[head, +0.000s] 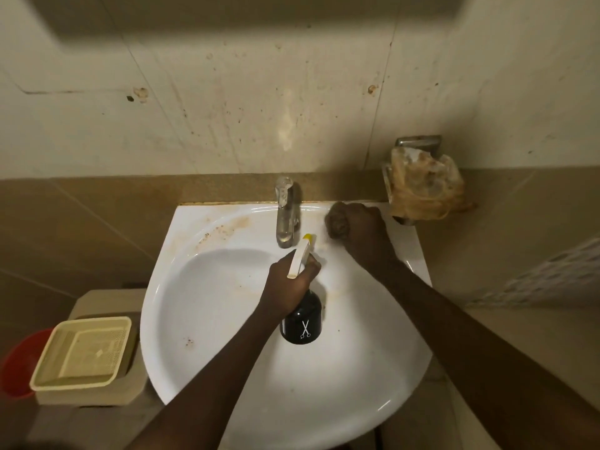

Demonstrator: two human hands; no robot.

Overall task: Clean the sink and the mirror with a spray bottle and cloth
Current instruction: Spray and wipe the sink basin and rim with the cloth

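Observation:
A white sink (207, 306) with brown stains on its back rim fills the middle of the view. My left hand (289, 284) grips a black spray bottle (302, 323) with a white trigger head and yellow nozzle, held over the basin and pointing toward the tap. My right hand (360, 228) clutches a dark brown cloth (336, 222) and presses it on the sink's back rim, right of the chrome tap (285, 212). The mirror's lower edge (227, 8) shows blurred at the top.
A soap holder stuffed with a crumpled plastic bag (422, 186) hangs on the wall at the right. A beige plastic basket (84, 352) sits on a low ledge left of the sink, with a red bucket (19, 362) beside it. Stained tiles cover the wall behind.

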